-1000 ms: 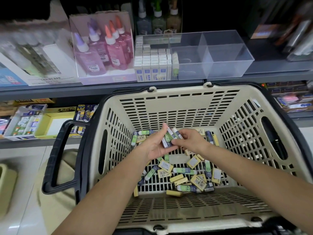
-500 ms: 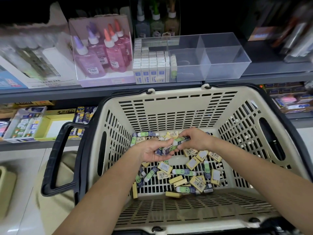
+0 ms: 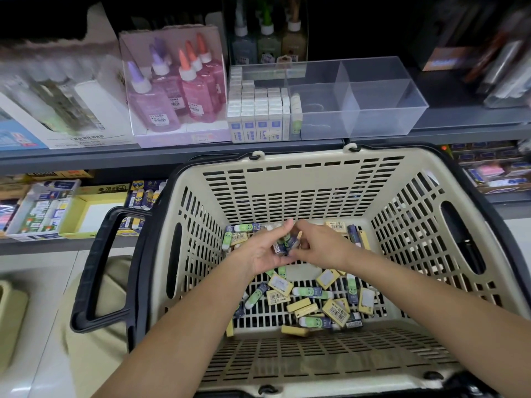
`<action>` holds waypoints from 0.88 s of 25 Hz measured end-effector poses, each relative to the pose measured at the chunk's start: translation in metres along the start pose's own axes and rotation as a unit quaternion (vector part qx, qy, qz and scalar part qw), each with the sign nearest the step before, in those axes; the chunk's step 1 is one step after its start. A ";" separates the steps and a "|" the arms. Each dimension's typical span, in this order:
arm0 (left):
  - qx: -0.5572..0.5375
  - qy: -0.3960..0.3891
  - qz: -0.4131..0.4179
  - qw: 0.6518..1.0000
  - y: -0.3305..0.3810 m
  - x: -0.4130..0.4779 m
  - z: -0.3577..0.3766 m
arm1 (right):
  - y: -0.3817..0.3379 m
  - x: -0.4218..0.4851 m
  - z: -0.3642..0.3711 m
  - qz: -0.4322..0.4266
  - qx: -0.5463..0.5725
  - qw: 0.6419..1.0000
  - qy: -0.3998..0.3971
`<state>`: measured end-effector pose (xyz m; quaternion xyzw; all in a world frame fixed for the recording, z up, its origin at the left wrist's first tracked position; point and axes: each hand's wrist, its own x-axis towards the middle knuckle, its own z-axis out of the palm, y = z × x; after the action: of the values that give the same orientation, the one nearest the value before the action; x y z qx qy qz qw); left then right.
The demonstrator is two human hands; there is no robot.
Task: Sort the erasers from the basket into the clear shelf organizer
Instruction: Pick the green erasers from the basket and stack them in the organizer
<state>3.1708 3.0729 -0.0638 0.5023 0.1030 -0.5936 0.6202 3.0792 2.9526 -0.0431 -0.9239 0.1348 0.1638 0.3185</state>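
Observation:
A beige slotted basket (image 3: 304,179) with black handles sits below the shelf. Its floor holds several loose erasers (image 3: 310,300), some yellow, some green-and-navy. Inside the basket my left hand (image 3: 265,251) lies palm up, holding a small bunch of green-and-navy erasers (image 3: 286,244). My right hand (image 3: 319,245) meets it from the right, its curled fingers on the same bunch. The clear shelf organizer (image 3: 370,99) stands on the shelf above; its left section is packed with white-and-blue erasers (image 3: 258,116), with green ones beside them, and its right sections show nothing inside.
A box of pink and purple glue bottles (image 3: 175,87) stands left of the organizer. Small bottles (image 3: 267,41) stand behind it. Lower shelves at left hold boxed stationery (image 3: 43,211). The black basket handle (image 3: 97,271) juts out to the left.
Both hands have stayed together over the basket floor, handling the bunch of erasers. The view has tilted slightly so the shelf sits lower in frame.

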 end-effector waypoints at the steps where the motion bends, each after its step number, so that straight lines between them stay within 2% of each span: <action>1: 0.006 0.016 0.002 1.000 0.000 0.001 -0.002 | 0.001 -0.001 -0.003 0.003 0.007 1.000 -0.014; 3: 0.013 0.053 0.003 0.998 0.002 0.005 -0.009 | 0.006 -0.002 -0.013 0.034 0.054 0.998 -0.022; 5: 0.027 0.076 -0.001 0.997 0.002 0.007 -0.015 | 0.016 -0.004 -0.014 0.064 0.045 0.995 -0.055; 9: 0.102 0.051 -0.026 0.993 -0.005 0.009 -0.018 | 0.028 -0.015 0.015 0.052 -0.104 0.977 -0.180; 11: 0.117 0.056 -0.033 0.991 -0.007 0.010 -0.018 | 0.029 -0.016 0.030 0.039 -0.177 0.963 -0.197; 13: 0.122 0.061 -0.032 0.990 -0.007 0.011 -0.018 | 0.029 -0.013 0.036 0.032 -0.204 0.958 -0.201; 16: 0.120 0.062 -0.028 0.990 -0.006 0.011 -0.020 | 0.032 -0.008 0.026 0.063 -0.103 0.972 -0.200; 18: 0.103 0.079 -0.014 0.991 -0.006 0.012 -0.019 | 0.034 -0.004 0.007 0.110 0.023 0.983 -0.145; 20: 0.068 0.098 0.007 0.993 -0.007 0.013 -0.015 | 0.033 -0.001 -0.006 0.149 0.171 0.972 -0.057; 22: 0.039 0.069 0.009 0.997 -0.009 0.012 -0.006 | 0.025 0.000 -0.004 0.153 0.268 0.951 -0.024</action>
<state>3.1691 3.0716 -0.0799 0.5664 0.1177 -0.5558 0.5970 3.0713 2.9310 -0.0533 -0.7688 0.3056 0.1901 0.5285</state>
